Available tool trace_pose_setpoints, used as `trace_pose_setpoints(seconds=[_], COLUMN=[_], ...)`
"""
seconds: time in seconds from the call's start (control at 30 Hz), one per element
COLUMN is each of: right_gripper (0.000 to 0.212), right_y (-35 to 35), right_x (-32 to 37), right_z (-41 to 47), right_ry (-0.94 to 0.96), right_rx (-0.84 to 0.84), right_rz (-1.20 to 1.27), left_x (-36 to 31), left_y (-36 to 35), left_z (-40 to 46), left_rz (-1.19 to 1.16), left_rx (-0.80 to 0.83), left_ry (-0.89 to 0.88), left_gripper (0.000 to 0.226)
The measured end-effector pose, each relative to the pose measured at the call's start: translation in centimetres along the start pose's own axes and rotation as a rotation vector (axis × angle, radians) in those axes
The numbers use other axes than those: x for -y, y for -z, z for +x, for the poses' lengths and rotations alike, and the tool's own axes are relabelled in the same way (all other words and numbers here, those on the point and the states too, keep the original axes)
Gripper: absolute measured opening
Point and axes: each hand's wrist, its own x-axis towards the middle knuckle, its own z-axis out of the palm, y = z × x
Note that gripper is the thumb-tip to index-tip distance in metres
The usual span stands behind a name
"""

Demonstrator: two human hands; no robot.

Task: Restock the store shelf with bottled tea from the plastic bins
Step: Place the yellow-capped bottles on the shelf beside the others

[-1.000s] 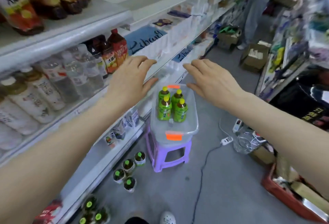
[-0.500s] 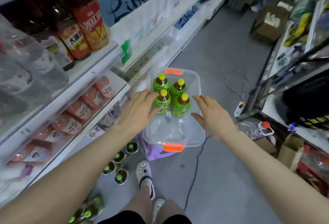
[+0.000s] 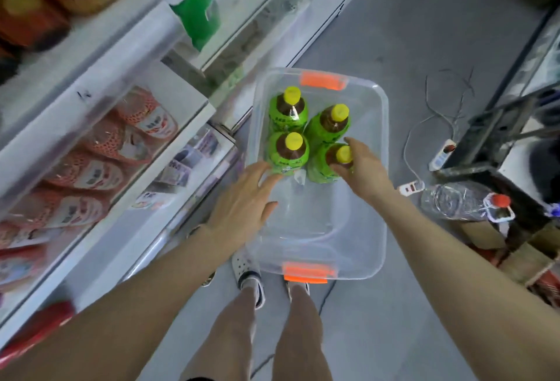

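A clear plastic bin with orange latches stands in front of my legs. Several green-labelled tea bottles with yellow caps are clustered at its far end. My left hand reaches in with fingers spread, and its tips touch the near-left bottle. My right hand is on the near-right bottle, with the thumb on one side of its neck and the fingers curled round the other. The two far bottles stand untouched. The store shelf runs along my left.
Red packaged goods fill the lower shelf, with large red-labelled bottles above. On the grey floor to the right lie a power strip with cables and an empty clear jug. Cardboard boxes sit at the lower right. My feet are just below the bin.
My head has tilted further down and closer to the bin. Both hands moved forward into it; the right hand went from the bin's right edge onto the near-right bottle.
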Motion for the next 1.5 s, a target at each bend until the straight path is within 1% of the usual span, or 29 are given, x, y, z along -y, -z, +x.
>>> trace_pose_setpoints(seconds=[0.1, 0.23, 0.3, 0.37, 0.4, 0.47, 0.53, 0.57, 0.6, 0.63, 0.7, 0.73, 0.77, 0.8, 0.83, 0.87, 0.9, 0.97, 1.03, 1.1, 1.17, 1.2, 1.3, 1.5], right_gripper=[0.049, 0.045, 0.044, 0.043, 0.043, 0.045, 0.050, 0.054, 0.056, 0.052, 0.027, 0.020, 0.019, 0.027, 0.043, 0.055, 0.058, 0.060, 0.074, 0.087, 0.094, 0.098, 0.101, 0.088], right_y=[-0.5, -0.3, 0.5, 1.6, 2.2, 3.8, 5.4, 6.3, 7.0, 7.5, 7.6, 7.4, 7.0, 6.3, 5.7, 4.7, 3.6, 1.2, -1.3, -3.7, -5.6, -6.4, -7.6, -7.2], right_x=[-0.4, -0.6, -0.3, 0.2, 0.5, 1.2, 2.1, 2.7, 3.4, 4.1, 5.3, 5.9, 6.3, 6.6, 6.9, 6.8, 6.5, 5.3, 4.2, 3.4, 3.1, 3.0, 3.1, 3.4], right_z=[1.2, 0.8, 0.1, -0.8, -1.3, -2.4, -3.3, -3.7, -3.9, -3.8, -3.1, -2.6, -1.9, -1.2, -0.5, 0.2, 0.9, 2.4, 3.6, 4.3, 4.8, 5.0, 5.2, 5.5], right_ry=[-0.024, 0.053, 0.079, 0.105, 0.134, 0.199, 0.240, 0.251, 0.250, 0.244, 0.259, 0.275, 0.284, 0.277, 0.243, 0.207, 0.202, 0.256, 0.304, 0.336, 0.348, 0.344, 0.322, 0.310], right_rx=[-0.013, -0.018, 0.017, 0.089, 0.130, 0.207, 0.261, 0.285, 0.310, 0.325, 0.360, 0.376, 0.393, 0.403, 0.403, 0.397, 0.358, 0.241, 0.227, 0.218, 0.173, 0.154, 0.105, 0.080], right_rz=[0.068, 0.046, 0.041, 0.040, 0.046, 0.090, 0.193, 0.261, 0.333, 0.396, 0.499, 0.546, 0.580, 0.589, 0.605, 0.608, 0.554, 0.316, 0.149, 0.086, 0.074, 0.082, 0.112, 0.124], left_x=[0.1, -0.3, -0.8, -1.5, -2.0, -3.2, -4.6, -5.1, -5.6, -6.0, -6.6, -6.6, -6.6, -6.6, -6.5, -6.4, -6.2, -5.7, -5.2, -5.1, -5.0, -4.9, -4.7, -5.0], left_y=[-0.9, -1.1, -0.5, 0.0, 0.3, 1.0, 1.8, 2.1, 2.4, 2.9, 3.8, 4.1, 4.4, 4.6, 4.8, 4.8, 4.9, 5.0, 4.9, 4.8, 4.6, 4.4, 3.6, 2.8], left_z=[0.7, 0.9, 0.9, 1.1, 1.2, 1.4, 1.5, 1.3, 1.1, 0.8, 0.0, -0.5, -1.0, -1.5, -2.0, -2.5, -3.1, -4.3, -5.3, -6.2, -7.0, -7.3, -8.2, -9.6], left_rz=[-0.003, -0.026, -0.045, -0.097, -0.147, -0.335, -0.545, -0.629, -0.699, -0.753, -0.823, -0.847, -0.870, -0.893, -0.921, -0.961, -1.003, -1.051, -1.080, -1.149, -1.199, -1.208, -1.233, -1.250], left_rx=[-0.036, -0.033, -0.012, 0.043, 0.078, 0.159, 0.223, 0.246, 0.255, 0.241, 0.166, 0.111, 0.054, 0.005, -0.038, -0.075, -0.111, -0.186, -0.258, -0.307, -0.350, -0.366, -0.393, -0.407], left_ry=[0.033, 0.078, 0.127, 0.179, 0.194, 0.242, 0.307, 0.335, 0.360, 0.387, 0.473, 0.525, 0.576, 0.630, 0.678, 0.722, 0.764, 0.861, 0.940, 0.992, 1.016, 1.027, 1.069, 1.101], left_gripper=[0.055, 0.059, 0.061, 0.067, 0.073, 0.092, 0.109, 0.114, 0.114, 0.110, 0.098, 0.093, 0.091, 0.089, 0.088, 0.087, 0.086, 0.083, 0.083, 0.076, 0.059, 0.055, 0.061, 0.055])
